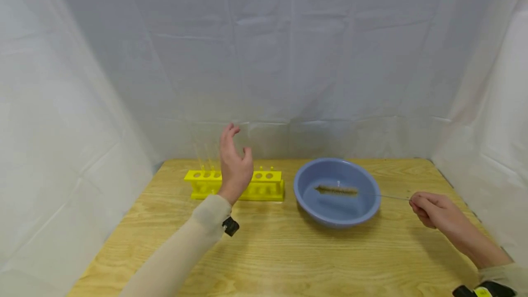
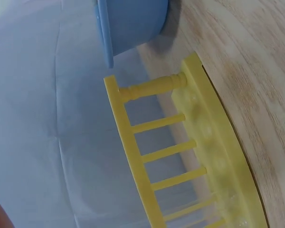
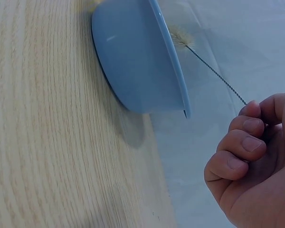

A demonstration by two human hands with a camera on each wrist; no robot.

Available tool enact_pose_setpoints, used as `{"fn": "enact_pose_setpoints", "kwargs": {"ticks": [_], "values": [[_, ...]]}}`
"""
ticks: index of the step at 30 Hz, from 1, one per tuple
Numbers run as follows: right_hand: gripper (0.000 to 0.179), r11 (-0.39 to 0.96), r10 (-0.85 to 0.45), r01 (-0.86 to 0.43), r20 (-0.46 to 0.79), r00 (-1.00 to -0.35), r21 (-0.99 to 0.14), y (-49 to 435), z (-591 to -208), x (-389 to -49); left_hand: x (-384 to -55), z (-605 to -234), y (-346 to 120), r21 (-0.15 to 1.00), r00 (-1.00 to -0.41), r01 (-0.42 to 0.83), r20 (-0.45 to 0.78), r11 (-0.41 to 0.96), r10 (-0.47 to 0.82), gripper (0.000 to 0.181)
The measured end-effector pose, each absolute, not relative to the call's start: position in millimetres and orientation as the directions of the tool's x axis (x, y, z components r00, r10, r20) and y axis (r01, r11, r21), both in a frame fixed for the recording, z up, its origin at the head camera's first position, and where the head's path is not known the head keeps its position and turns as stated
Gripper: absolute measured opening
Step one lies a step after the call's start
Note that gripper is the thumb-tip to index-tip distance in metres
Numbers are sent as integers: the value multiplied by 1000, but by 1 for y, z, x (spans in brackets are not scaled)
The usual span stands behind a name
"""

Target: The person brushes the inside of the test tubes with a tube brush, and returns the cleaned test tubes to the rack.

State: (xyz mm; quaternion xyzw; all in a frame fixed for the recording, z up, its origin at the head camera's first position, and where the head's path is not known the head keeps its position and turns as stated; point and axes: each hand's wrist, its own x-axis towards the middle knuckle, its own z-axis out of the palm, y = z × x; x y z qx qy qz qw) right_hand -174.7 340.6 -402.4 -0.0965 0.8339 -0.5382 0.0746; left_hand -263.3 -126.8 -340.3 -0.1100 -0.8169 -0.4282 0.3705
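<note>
My right hand [image 1: 437, 212] pinches the thin twisted-wire handle [image 3: 216, 73] of a test tube brush between thumb and forefinger. The brush's tan bristles [image 1: 336, 190] hang over the blue basin [image 1: 303, 203]. In the right wrist view the bristles [image 3: 180, 37] show just beyond the basin's rim. My left hand [image 1: 236, 168] is raised at the yellow test tube rack [image 1: 264, 191], hiding its middle. Its fingers are loosely bent with the thumb apart, and nothing shows between them. Faint clear test tubes [image 1: 209, 157] stand at the rack's left end.
A wooden table [image 1: 272, 246] carries the rack and the basin, side by side. White sheeting [image 1: 264, 68] hangs behind the table and along both sides. In the left wrist view, the basin [image 2: 133, 23] stands just past the rack's end [image 2: 194, 71].
</note>
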Motion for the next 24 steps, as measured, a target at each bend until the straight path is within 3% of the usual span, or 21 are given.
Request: {"fn": "enact_pose_setpoints", "kwargs": {"ticks": [4,7,16,24], "values": [[52,417,-232,-77,-24,-972,-905,340,-401,-175,-257,-340,-122,517,-648,570,761,639,-39,40],[53,431,-214,-70,-26,-977,-900,339,-401,-175,-250,-340,-116,481,-647,601,762,639,35,37],[48,446,-208,-70,-27,-978,-893,334,-402,-183,-233,-349,-106,506,-756,568,633,649,168,26],[44,480,-251,-157,36,-967,-863,324,-407,-191,-225,-357,-98,497,-782,558,584,665,220,21]]}}
